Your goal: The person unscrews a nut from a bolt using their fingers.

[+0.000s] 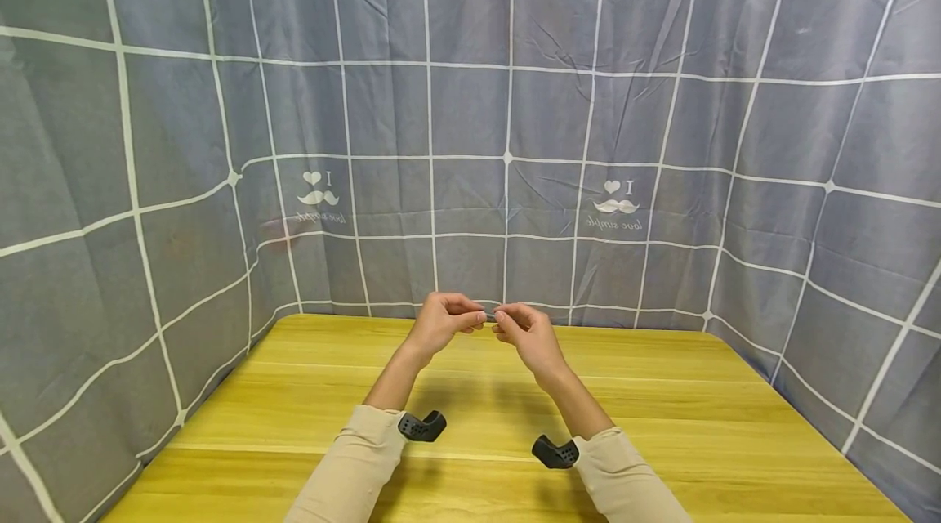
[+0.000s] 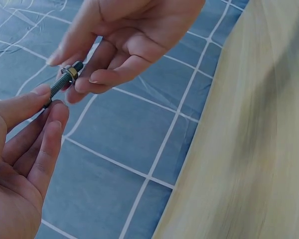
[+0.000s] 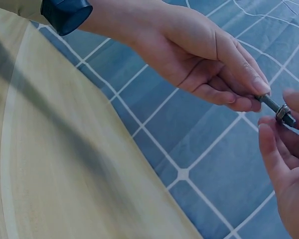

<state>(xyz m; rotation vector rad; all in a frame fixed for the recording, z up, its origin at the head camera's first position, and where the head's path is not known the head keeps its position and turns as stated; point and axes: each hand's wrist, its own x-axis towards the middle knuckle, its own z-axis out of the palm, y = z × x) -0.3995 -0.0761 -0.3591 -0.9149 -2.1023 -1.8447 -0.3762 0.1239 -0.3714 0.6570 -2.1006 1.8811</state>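
Above the table's far edge, my left hand (image 1: 432,328) and right hand (image 1: 535,343) meet around a small metal bolt (image 2: 58,87). The thumb and fingers of my left hand (image 2: 20,149) pinch one end of its threaded shaft. A nut (image 2: 72,72) with a washer against it sits near the other end, the bolt's tip sticking out past it. In the right wrist view, the thumb and fingertips of my right hand (image 3: 294,159) are around the nut (image 3: 282,113); their exact contact is partly hidden.
A yellow wooden table (image 1: 470,392) lies under both forearms. Grey-blue curtains (image 1: 470,114) with white grid lines hang behind it and at both sides. Black devices (image 1: 422,426) are worn at the wrists, by the beige sleeves.
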